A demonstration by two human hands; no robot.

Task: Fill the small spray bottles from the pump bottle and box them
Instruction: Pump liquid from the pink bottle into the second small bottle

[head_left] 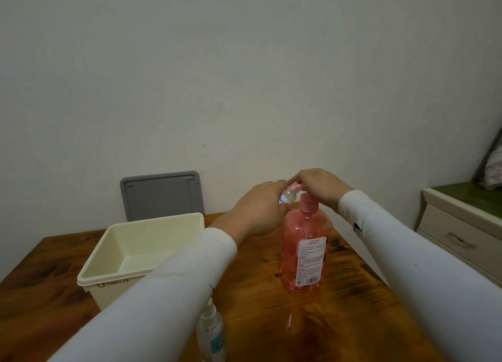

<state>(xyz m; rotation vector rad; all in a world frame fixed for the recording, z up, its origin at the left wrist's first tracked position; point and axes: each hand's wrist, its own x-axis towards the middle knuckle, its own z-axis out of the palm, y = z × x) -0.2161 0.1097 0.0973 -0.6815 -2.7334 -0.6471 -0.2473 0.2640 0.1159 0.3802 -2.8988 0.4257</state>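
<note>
While standing upright on wooden table (353, 321), pink pump bottle (305, 249) keeps long axis vertical, nozzle aimed left. Small spray bottle (288, 197) tilted, open neck at nozzle, gripped by left hand (259, 208) (fingers curled round it). Right hand (320, 186) pressing on pump head. Second spray bottle (212, 334) upright near front edge, beside cream box (108, 269).

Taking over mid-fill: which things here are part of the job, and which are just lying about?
Job: pink pump bottle; small clear spray bottle in left hand; second small spray bottle; clear cap; cream plastic box; grey lid.
Lying about: drawer cabinet; floral cloth.
</note>
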